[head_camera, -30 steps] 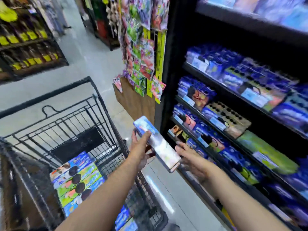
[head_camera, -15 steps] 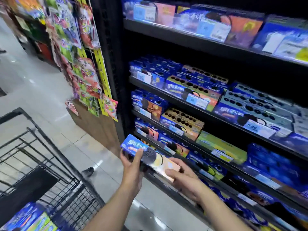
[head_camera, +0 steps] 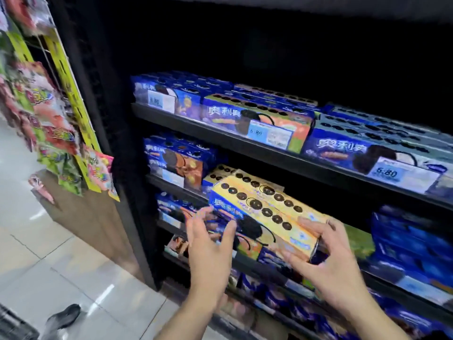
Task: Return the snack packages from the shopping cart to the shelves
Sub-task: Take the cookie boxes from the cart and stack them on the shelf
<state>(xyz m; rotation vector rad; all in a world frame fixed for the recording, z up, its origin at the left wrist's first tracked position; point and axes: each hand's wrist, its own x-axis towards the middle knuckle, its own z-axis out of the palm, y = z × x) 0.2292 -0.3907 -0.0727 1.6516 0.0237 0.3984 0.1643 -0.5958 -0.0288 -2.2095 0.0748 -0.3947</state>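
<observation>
A yellow and blue cookie box is tilted at the front of the middle shelf, just in front of a matching yellow box that lies there. My right hand grips the box's right end, fingers over the top and thumb beneath. My left hand is at the box's left front corner with its fingers spread and blurred; its thumb is close to the blue front face. A corner of the shopping cart shows at the bottom left.
Blue cookie boxes with price tags fill the upper shelf and the lower shelves. A hanging rack of candy bags juts out on the left beside the black shelf post. A dark object lies on the tiled floor.
The view turned from the cart to the shelves. The box went up and forward to the middle shelf, and my left hand let go of its left end and spread out.
</observation>
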